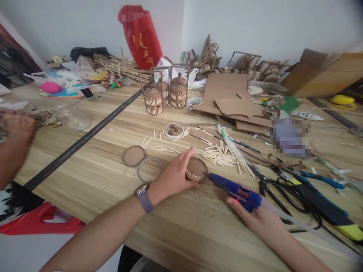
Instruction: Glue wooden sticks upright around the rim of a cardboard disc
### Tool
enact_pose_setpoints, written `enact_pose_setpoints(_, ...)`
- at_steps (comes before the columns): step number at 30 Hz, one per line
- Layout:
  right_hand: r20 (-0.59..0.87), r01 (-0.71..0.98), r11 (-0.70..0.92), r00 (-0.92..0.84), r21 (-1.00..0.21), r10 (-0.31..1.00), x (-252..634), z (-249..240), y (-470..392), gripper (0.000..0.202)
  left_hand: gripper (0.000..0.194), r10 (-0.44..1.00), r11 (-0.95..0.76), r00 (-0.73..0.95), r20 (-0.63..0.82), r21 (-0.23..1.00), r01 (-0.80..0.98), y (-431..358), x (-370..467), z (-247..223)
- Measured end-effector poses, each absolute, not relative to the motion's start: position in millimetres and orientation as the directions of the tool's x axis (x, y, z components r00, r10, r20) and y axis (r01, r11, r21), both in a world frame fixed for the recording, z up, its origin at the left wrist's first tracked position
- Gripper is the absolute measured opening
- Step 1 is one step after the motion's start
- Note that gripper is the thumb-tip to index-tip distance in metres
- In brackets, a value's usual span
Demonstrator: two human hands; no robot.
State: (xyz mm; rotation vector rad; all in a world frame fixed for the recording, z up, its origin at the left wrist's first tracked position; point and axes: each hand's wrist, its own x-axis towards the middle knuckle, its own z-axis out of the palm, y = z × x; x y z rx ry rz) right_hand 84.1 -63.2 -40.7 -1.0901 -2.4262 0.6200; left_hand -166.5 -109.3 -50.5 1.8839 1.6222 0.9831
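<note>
My left hand (pixel 175 172), with a watch on its wrist, grips the side of a round cardboard base (pixel 196 166) with a dark braided-looking rim. A row of short wooden sticks (pixel 193 176) stands along the near edge of this base; my fingers hide its left side. My right hand (pixel 255 217) is wrapped round a blue hot glue gun (pixel 235 189), its nozzle touching or very close to the base's right rim. Left of my left hand lie a similar cardboard disc (pixel 134 156) and an empty-centred grey ring (pixel 149 159). Loose short sticks (pixel 218 155) are scattered beyond the base.
Scissors (pixel 272 189), pliers (pixel 320 179) and a black-and-yellow tool (pixel 320 207) lie at right. Behind stand small lidded baskets (pixel 154 100), cardboard sheets (pixel 227 90) and a red bag (pixel 141 37). Another person's hand (pixel 17 128) is at far left, near a clear jar (pixel 73 116).
</note>
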Motion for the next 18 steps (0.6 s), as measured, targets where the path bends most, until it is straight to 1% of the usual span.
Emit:
enact_pose_setpoints(3, 0.093, 0.599, 0.480, -0.560, -0.640, 0.823, 90, -41, -57, 0.035, 0.120, 0.979, -0.179, 0.042, 0.199, 0.744, 0.643, -109, -167, -49)
enact_pose_setpoints(5, -0.025, 0.558, 0.360, -0.565, -0.748, 0.825, 94, -37, -52, 0.042, 0.121, 0.981, -0.172, 0.042, 0.190, 0.746, 0.643, -109, -167, -48)
enact_pose_setpoints(6, -0.106, 0.531, 0.274, -0.578, -0.802, 0.809, 97, -35, -50, 0.046, 0.121, 0.981, -0.170, 0.042, 0.188, 0.747, 0.642, -109, -168, -48)
enact_pose_setpoints(8, -0.295, 0.496, 0.079, -0.629, -0.865, 0.719, 103, -28, -46, 0.053, 0.121, 0.981, -0.174, 0.043, 0.191, 0.750, 0.638, -109, -168, -48)
enact_pose_setpoints(10, -0.458, 0.504, -0.087, -0.681, -0.859, 0.572, 109, -23, -43, 0.056, 0.121, 0.980, -0.177, 0.043, 0.195, 0.751, 0.636, -109, -168, -49)
enact_pose_setpoints(12, -0.544, 0.531, -0.170, -0.701, -0.830, 0.461, 113, -20, -44, 0.056, 0.121, 0.980, -0.177, 0.041, 0.196, 0.750, 0.637, -109, -169, -49)
enact_pose_setpoints(14, -0.581, 0.568, -0.168, -0.700, -0.806, 0.416, 114, -21, -46, 0.055, 0.120, 0.980, -0.173, 0.038, 0.194, 0.749, 0.640, -109, -169, -50)
enact_pose_setpoints(15, -0.587, 0.595, -0.124, -0.698, -0.794, 0.410, 113, -21, -47, 0.056, 0.120, 0.980, -0.172, 0.037, 0.194, 0.748, 0.641, -109, -169, -50)
enact_pose_setpoints(16, -0.580, 0.621, -0.041, -0.703, -0.783, 0.412, 112, -21, -48, 0.056, 0.120, 0.980, -0.173, 0.038, 0.194, 0.748, 0.640, -109, -169, -50)
enact_pose_setpoints(17, -0.527, 0.628, 0.080, -0.710, -0.774, 0.468, 111, -21, -48, 0.056, 0.120, 0.980, -0.173, 0.039, 0.193, 0.749, 0.639, -109, -169, -50)
enact_pose_setpoints(18, -0.427, 0.621, 0.220, -0.714, -0.752, 0.555, 111, -21, -47, 0.054, 0.120, 0.980, -0.174, 0.040, 0.193, 0.749, 0.639, -109, -168, -50)
